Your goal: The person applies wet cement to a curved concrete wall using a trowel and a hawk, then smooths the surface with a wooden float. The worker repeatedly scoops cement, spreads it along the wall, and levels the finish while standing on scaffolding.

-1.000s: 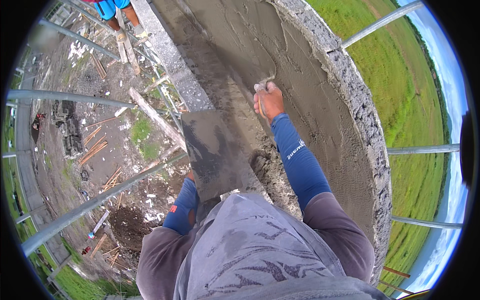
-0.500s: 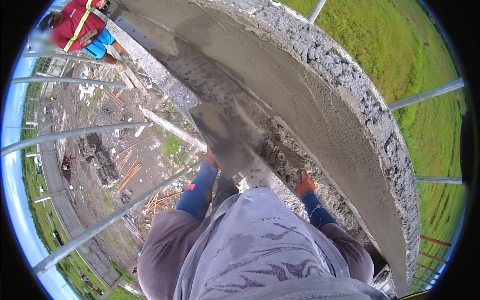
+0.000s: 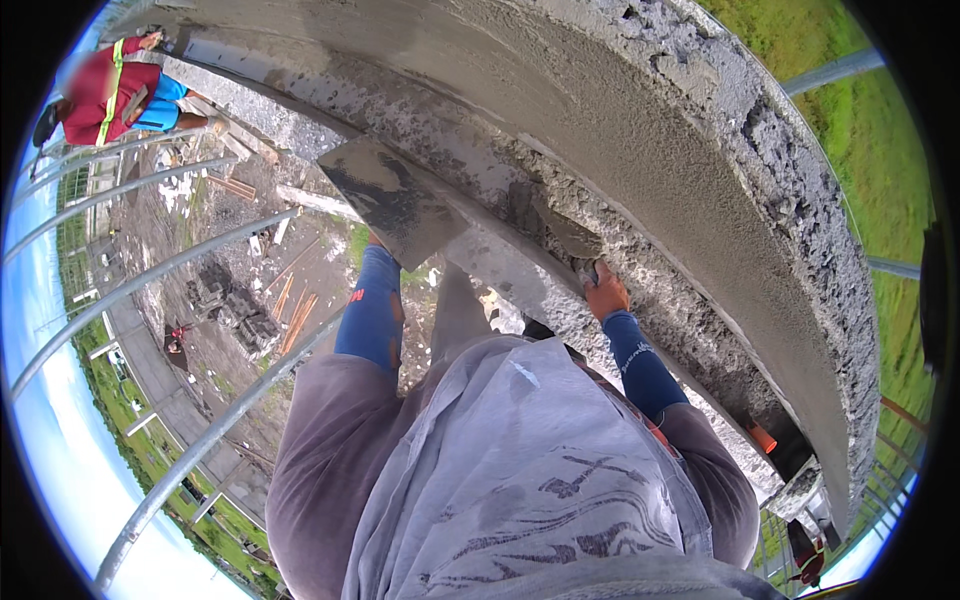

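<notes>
My left hand (image 3: pixel 375 240) is mostly hidden beneath a flat square mortar board (image 3: pixel 405 200) and bears it up from below. Wet grey mortar smears the board's top, with a barer patch at its near right corner. In my right hand (image 3: pixel 607 292) is a trowel, closed fingers round its handle. The trowel's blade (image 3: pixel 572 234) is coated in mortar and lies over the rough channel (image 3: pixel 680 325) along the curved concrete wall. On the wall's inner face is a band of fresh, fairly smooth plaster (image 3: pixel 640 170).
Rough concrete (image 3: pixel 770 150) tops the curved wall, with grass beyond. An orange pipe end (image 3: pixel 763 438) shows in the channel at lower right. Metal rails (image 3: pixel 215 460) cross the left side above ground strewn with blocks (image 3: pixel 232 310) and timber. A co-worker in red (image 3: pixel 105 95) stands at far left.
The mortar board has shifted left and away from the trowel. My right hand and trowel have moved slightly up the picture along the channel. The whole view has turned a little.
</notes>
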A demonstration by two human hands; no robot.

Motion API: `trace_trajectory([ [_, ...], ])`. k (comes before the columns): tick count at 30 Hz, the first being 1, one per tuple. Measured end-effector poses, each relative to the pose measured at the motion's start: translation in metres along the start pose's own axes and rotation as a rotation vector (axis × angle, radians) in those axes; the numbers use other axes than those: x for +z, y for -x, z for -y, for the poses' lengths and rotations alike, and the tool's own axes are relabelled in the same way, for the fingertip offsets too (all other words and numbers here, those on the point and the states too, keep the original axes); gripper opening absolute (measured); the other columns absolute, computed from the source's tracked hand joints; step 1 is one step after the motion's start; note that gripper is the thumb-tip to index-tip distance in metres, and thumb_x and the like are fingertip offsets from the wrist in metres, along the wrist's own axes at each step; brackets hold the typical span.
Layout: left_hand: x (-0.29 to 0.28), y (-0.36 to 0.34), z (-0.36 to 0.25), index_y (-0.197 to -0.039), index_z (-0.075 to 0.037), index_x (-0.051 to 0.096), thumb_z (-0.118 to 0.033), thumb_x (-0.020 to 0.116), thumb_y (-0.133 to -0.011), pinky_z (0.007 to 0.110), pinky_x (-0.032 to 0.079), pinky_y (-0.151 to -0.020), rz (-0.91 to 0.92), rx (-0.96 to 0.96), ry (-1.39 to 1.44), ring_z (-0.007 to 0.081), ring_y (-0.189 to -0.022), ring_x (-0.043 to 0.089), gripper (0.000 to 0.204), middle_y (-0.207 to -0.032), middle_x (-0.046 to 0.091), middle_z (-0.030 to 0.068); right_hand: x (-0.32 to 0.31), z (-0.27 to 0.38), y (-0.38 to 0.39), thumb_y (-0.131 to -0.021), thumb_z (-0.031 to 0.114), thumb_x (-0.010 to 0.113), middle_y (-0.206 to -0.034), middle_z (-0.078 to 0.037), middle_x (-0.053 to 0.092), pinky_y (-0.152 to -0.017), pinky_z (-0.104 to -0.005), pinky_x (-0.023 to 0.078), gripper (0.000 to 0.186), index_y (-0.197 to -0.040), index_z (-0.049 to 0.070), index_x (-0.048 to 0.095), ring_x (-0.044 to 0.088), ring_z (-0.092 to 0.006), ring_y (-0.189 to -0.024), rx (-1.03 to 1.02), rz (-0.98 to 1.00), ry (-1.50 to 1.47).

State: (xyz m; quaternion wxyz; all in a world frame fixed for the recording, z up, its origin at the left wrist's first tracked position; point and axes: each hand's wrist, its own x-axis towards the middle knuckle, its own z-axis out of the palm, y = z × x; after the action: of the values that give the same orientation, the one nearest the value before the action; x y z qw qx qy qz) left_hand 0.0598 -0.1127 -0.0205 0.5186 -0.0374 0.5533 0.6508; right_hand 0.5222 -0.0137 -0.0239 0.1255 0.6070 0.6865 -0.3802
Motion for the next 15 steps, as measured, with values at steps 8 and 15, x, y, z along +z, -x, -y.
trace_trajectory([
  [8, -0.006, -0.008, 0.001, -0.136, -0.002, 0.057, -0.038, 0.045, -0.107, 0.044, 0.056, -0.098, -0.043, 0.047, 0.004, 0.0303, -0.11, 0.067, 0.047, -0.124, 0.068, 0.0148, 0.005, -0.008, 0.014, -0.096, 0.045, 0.056, -0.126, -0.025, 0.067, -0.104, -0.0524, 0.046, 0.06, -0.146, 0.011, 0.051, 0.061, -0.0448, -0.119, 0.147, -0.065, 0.053],
  [15, -0.007, -0.008, 0.004, -0.135, -0.002, 0.057, -0.038, 0.046, -0.107, 0.045, 0.056, -0.098, -0.064, 0.075, 0.044, 0.0306, -0.11, 0.067, 0.047, -0.124, 0.068, 0.0146, 0.005, -0.003, 0.012, -0.095, 0.042, 0.058, -0.115, -0.027, 0.07, -0.095, -0.0531, 0.049, 0.054, -0.137, 0.008, 0.056, 0.066, -0.0468, -0.108, 0.097, -0.112, 0.024],
])
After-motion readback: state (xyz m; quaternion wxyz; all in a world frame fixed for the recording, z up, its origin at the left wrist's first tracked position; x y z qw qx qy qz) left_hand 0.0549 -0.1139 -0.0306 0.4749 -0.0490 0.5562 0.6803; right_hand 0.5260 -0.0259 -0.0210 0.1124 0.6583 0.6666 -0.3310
